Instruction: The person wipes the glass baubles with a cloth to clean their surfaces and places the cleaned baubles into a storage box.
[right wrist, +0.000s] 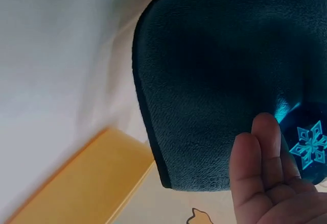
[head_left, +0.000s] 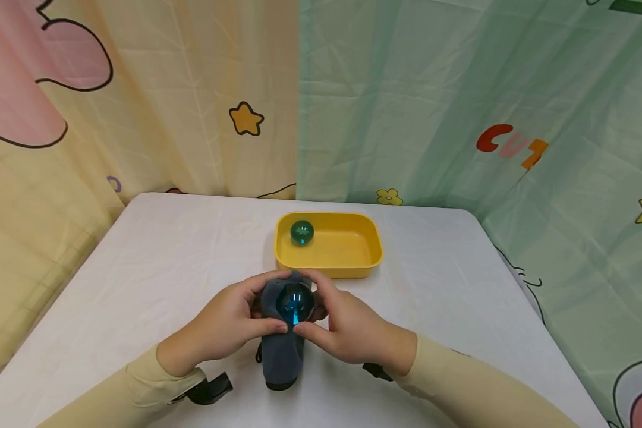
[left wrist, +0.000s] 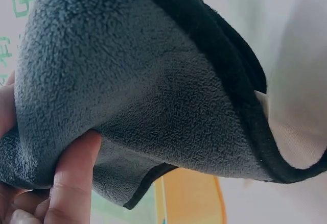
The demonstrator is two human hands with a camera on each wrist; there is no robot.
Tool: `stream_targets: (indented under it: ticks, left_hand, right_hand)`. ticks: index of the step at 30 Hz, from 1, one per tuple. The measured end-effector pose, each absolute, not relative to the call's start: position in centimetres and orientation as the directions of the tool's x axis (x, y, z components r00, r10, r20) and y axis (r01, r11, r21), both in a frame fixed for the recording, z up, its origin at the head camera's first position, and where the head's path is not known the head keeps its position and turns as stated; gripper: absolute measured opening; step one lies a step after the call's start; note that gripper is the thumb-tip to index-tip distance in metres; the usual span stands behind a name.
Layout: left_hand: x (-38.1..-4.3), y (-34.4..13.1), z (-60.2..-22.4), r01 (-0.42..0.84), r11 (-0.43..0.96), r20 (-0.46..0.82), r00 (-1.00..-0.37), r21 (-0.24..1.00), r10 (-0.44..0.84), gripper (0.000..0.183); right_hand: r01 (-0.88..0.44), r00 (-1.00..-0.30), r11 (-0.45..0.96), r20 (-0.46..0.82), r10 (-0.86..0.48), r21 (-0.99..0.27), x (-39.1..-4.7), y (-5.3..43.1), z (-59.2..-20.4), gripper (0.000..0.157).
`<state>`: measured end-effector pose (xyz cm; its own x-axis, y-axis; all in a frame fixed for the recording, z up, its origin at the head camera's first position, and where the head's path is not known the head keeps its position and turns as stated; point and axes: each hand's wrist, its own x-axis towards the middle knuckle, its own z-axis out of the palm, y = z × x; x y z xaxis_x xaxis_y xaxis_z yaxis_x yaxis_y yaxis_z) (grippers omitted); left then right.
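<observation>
A dark blue, transparent ball (head_left: 295, 302) rests against a grey fleecy cloth (head_left: 280, 359) with black edging, which hangs down toward the near side. My left hand (head_left: 219, 321) grips the cloth beside the ball, pinching a fold between thumb and fingers, as the left wrist view shows. On the other side, my right hand (head_left: 355, 324) holds the ball between thumb and fingers. A light snowflake pattern shows on the ball (right wrist: 310, 145) in the right wrist view. Part of the ball is hidden by the cloth and fingers.
A yellow tray (head_left: 348, 272) stands just beyond my hands, with a green transparent ball (head_left: 302, 232) at its left inside. Everything sits on a white-covered table (head_left: 192, 249). Patterned curtains (head_left: 396, 107) hang behind the table and at its sides.
</observation>
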<state>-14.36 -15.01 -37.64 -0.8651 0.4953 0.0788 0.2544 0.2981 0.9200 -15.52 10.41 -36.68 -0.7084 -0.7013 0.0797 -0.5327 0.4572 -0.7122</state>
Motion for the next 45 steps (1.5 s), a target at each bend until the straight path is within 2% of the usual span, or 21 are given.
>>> stream_targets:
  ticks: [2, 6, 17, 19, 23, 25, 28, 33, 38, 41, 43, 45]
  left_hand:
    - [-14.4, -15.1, -37.6, 0.258, 0.305, 0.081, -0.867, 0.917, 0.491, 0.077]
    - [-14.5, -15.0, -37.4, 0.273, 0.298, 0.095, -0.863, 0.915, 0.497, 0.076]
    - [-14.6, -14.8, -37.1, 0.267, 0.265, 0.093, -0.845, 0.927, 0.527, 0.076]
    - [-14.6, -14.7, -37.2, 0.28, 0.273, 0.098, -0.841, 0.921, 0.531, 0.075]
    - [-14.6, -14.6, -37.2, 0.282, 0.291, 0.088, -0.839, 0.914, 0.537, 0.075]
    - [-14.5, -14.5, -37.2, 0.279, 0.29, 0.085, -0.838, 0.916, 0.54, 0.075]
    - [-14.6, -14.4, -37.0, 0.276, 0.319, 0.076, -0.85, 0.907, 0.521, 0.076]
    - [-14.8, -14.2, -36.7, 0.26, 0.347, 0.067, -0.873, 0.901, 0.483, 0.074]
    - [-14.8, -14.1, -36.5, 0.229, 0.292, 0.056, -0.863, 0.929, 0.501, 0.075]
    - [-14.7, -14.1, -36.5, 0.212, 0.272, 0.043, -0.854, 0.939, 0.518, 0.075]
    - [-14.5, -14.1, -36.4, 0.208, 0.271, 0.037, -0.85, 0.94, 0.525, 0.075]
    - [-14.4, -14.1, -36.4, 0.211, 0.278, 0.034, -0.848, 0.937, 0.529, 0.075]
  right_hand:
    - [-0.581, -0.692, 0.466, 0.104, -0.714, -0.668, -15.5, 10.5, -36.7, 0.083]
    - [-0.656, -0.667, 0.476, 0.155, -0.728, -0.585, -15.5, 10.5, -36.9, 0.078]
    - [-0.685, -0.672, 0.537, 0.143, -0.726, -0.493, -15.8, 10.9, -36.6, 0.07]
    - [-0.667, -0.682, 0.532, 0.14, -0.717, -0.521, -15.9, 11.0, -36.5, 0.062]
    - [-0.547, -0.722, 0.49, 0.087, -0.686, -0.678, -16.1, 10.9, -36.5, 0.031]
    - [-0.492, -0.735, 0.463, 0.067, -0.674, -0.737, -16.2, 10.8, -36.6, 0.025]
    - [-0.465, -0.738, 0.446, 0.056, -0.673, -0.764, -16.0, 10.7, -36.6, 0.037]
    - [-0.564, -0.702, 0.466, 0.099, -0.705, -0.681, -15.7, 10.9, -36.5, 0.074]
    - [-0.705, -0.658, 0.526, 0.162, -0.735, -0.476, -15.8, 11.0, -36.4, 0.073]
    - [-0.783, -0.608, 0.528, 0.219, -0.763, -0.329, -16.0, 11.3, -36.3, 0.072]
    - [-0.802, -0.588, 0.519, 0.241, -0.772, -0.295, -16.2, 11.4, -36.3, 0.071]
    - [-0.777, -0.607, 0.514, 0.215, -0.765, -0.363, -16.3, 11.6, -36.3, 0.063]
